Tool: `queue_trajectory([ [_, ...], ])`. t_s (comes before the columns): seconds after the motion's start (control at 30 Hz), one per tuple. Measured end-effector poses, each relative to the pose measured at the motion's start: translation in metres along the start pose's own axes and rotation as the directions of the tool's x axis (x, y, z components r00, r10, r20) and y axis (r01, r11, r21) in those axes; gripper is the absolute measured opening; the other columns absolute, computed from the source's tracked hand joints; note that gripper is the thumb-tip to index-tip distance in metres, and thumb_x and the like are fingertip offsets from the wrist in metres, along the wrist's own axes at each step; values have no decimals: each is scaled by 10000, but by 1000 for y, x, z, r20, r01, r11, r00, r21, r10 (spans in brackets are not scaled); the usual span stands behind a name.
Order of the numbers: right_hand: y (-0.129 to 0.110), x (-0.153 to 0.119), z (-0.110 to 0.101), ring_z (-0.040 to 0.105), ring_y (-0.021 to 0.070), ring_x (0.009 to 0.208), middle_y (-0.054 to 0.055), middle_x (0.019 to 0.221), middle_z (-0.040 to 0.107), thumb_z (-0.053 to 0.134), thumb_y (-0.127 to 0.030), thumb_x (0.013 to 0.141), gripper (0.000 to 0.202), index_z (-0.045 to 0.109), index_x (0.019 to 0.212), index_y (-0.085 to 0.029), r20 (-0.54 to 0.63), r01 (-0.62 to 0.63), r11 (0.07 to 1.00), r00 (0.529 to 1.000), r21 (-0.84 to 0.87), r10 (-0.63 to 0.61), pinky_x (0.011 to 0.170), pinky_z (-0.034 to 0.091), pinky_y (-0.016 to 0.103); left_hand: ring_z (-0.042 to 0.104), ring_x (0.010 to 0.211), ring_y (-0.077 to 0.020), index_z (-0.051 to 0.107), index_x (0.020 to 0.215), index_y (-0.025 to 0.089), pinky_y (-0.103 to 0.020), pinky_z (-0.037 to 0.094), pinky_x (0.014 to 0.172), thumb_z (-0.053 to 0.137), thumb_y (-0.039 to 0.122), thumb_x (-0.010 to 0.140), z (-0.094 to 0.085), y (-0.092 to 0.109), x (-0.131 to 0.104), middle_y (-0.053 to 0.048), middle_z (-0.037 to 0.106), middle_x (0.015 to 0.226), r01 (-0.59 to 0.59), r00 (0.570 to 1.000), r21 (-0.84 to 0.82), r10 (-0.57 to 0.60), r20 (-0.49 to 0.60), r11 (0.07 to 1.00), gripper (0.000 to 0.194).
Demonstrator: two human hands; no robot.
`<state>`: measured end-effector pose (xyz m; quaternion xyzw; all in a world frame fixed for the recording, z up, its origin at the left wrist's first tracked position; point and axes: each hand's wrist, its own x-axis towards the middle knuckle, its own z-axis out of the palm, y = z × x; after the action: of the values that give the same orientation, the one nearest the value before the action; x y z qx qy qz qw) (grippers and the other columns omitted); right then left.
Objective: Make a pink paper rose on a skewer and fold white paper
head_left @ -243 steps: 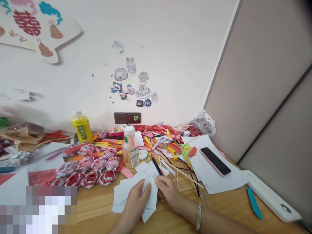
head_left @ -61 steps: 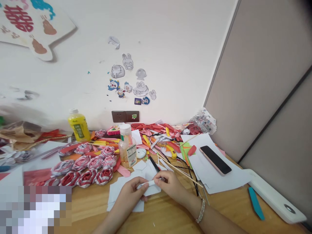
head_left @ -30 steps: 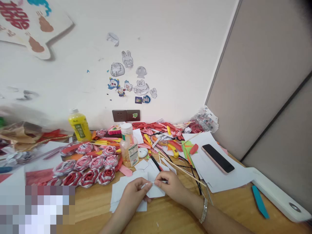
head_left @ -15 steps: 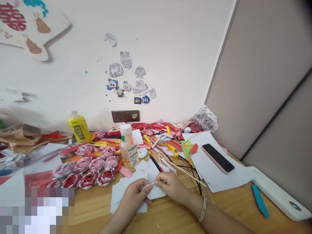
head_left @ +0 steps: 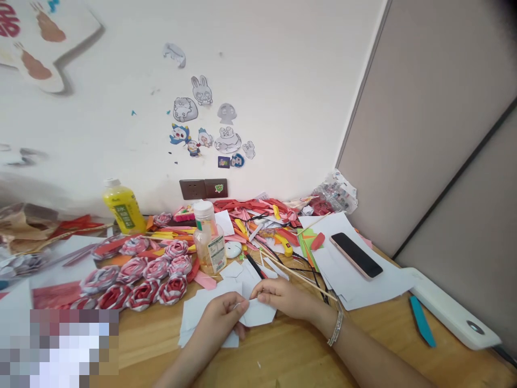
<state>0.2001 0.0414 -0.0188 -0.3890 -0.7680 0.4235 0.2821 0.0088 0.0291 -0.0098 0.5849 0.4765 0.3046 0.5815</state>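
My left hand is closed in a pinch, thumb against forefinger, on a small piece of white paper that is mostly hidden by the fingers. Right beside it, the thumb and fingertips of my right hand are pressed together at the same paper. Beneath both hands lie loose white sheets, spread on the wooden table. A black and red pen-like tool rests just beyond my right fingertips.
Rolled paper roses sit in rows on the left. Behind are a clear bottle, a yellow drink bottle and heaped coloured paper strips. To the right lie a phone, a teal strip and a long white device.
The whole view has shifted slightly, so everything sits a little further left and higher. My right fingertips have slid a little over the paper; the left hand keeps its pinch.
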Motion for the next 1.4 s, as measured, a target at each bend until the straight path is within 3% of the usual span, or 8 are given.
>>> queue_trajectory([
  [0.2, 10, -2, -1, 552, 103, 503, -3, 719, 587, 470, -444, 841, 309, 574, 979, -187, 69, -162, 944, 987, 287, 149, 474, 405, 204, 542, 362, -121, 522, 588, 170, -199, 356, 418, 595, 545, 617, -2, 1, 0, 43, 586, 420, 20, 1000, -48, -19, 9, 999, 383],
  [0.6, 12, 1, 0, 508, 98, 592, -16, 708, 544, 502, -331, 826, 204, 586, 915, -168, -58, -93, 952, 992, 290, 115, 533, 357, 193, 532, 431, -126, 544, 562, 163, -232, 405, 462, 633, 447, 596, -4, 4, -4, 49, 546, 487, 37, 998, -36, -35, 56, 999, 300],
  [0.87, -2, -3, 7, 412, 82, 546, -36, 642, 497, 520, -260, 800, 167, 579, 927, -169, -8, -95, 939, 995, 332, 103, 502, 296, 181, 366, 432, -87, 575, 467, 149, -205, 235, 444, 643, 366, 600, 2, 10, -9, 73, 434, 412, -33, 997, 64, 28, 67, 997, 263],
  [1.0, -6, 0, 20, 358, 77, 514, -52, 600, 432, 527, -307, 806, 171, 568, 902, -172, -181, -13, 946, 981, 323, 76, 475, 269, 184, 364, 450, -81, 573, 516, 155, -198, 229, 447, 675, 368, 560, 4, 6, -6, 78, 458, 451, -49, 999, 28, 48, 16, 998, 240],
  [1.07, -6, 2, 26, 399, 92, 544, -44, 615, 439, 492, -368, 829, 220, 545, 920, -174, -352, 23, 941, 930, 338, 104, 504, 311, 197, 334, 388, -70, 509, 503, 178, -196, 212, 415, 660, 407, 562, 4, 3, -3, 96, 424, 401, -40, 999, -13, 40, -26, 999, 281],
  [1.13, -5, 3, 31, 453, 110, 595, -24, 660, 475, 477, -424, 832, 277, 540, 929, -172, -412, 44, 943, 906, 329, 102, 551, 355, 218, 309, 317, -60, 438, 493, 203, -196, 190, 381, 639, 463, 563, 5, 0, 1, 99, 425, 352, -31, 998, -55, 28, -61, 998, 336],
  [1.3, -5, 4, 36, 553, 146, 703, 3, 747, 567, 578, -458, 760, 361, 502, 976, -179, -193, 57, 873, 980, 484, 43, 607, 407, 243, 389, 306, -73, 465, 548, 198, -202, 259, 380, 616, 514, 564, 3, -1, 5, 51, 550, 394, -52, 988, -161, 27, -151, 986, 351],
  [1.4, -5, 5, 35, 574, 147, 681, 7, 730, 591, 599, -448, 744, 344, 521, 921, -164, -139, 12, 853, 988, 521, 71, 584, 415, 242, 421, 329, -86, 513, 561, 181, -207, 299, 399, 658, 474, 549, 2, -1, 4, 56, 534, 366, -47, 988, -203, 14, -157, 978, 328],
])
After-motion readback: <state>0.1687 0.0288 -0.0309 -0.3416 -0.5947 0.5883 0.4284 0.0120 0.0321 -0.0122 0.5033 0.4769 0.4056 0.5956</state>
